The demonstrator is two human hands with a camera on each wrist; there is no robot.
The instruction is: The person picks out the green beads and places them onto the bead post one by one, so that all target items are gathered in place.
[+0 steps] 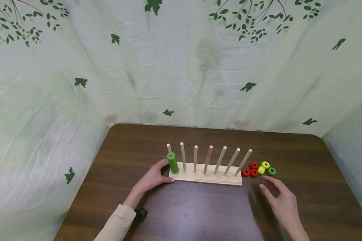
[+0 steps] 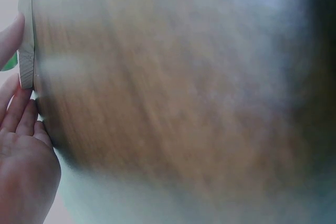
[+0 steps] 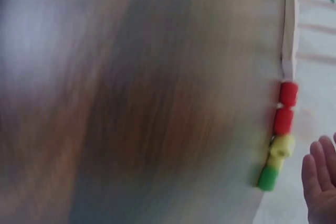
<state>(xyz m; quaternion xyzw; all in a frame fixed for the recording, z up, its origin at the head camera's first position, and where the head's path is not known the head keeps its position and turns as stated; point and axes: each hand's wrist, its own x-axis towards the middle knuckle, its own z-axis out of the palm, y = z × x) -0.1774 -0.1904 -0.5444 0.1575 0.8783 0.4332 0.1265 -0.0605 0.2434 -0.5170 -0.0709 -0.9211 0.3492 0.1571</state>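
A pale wooden peg board with several upright pegs stands on the table. Its leftmost peg carries a stack of green beads; the other pegs are bare. My left hand holds the board's left end, thumb at the front edge and fingers round the side; in the left wrist view, thumb and fingers meet the board's end. To the right of the board lie three red beads, two yellow beads and one green bead. My right hand hovers just in front of them, fingers loosely bent, holding nothing.
The brown table has rounded back corners. Behind it hangs a pale curtain with leaf prints, close to the back edge. A dark band or device is at my left wrist.
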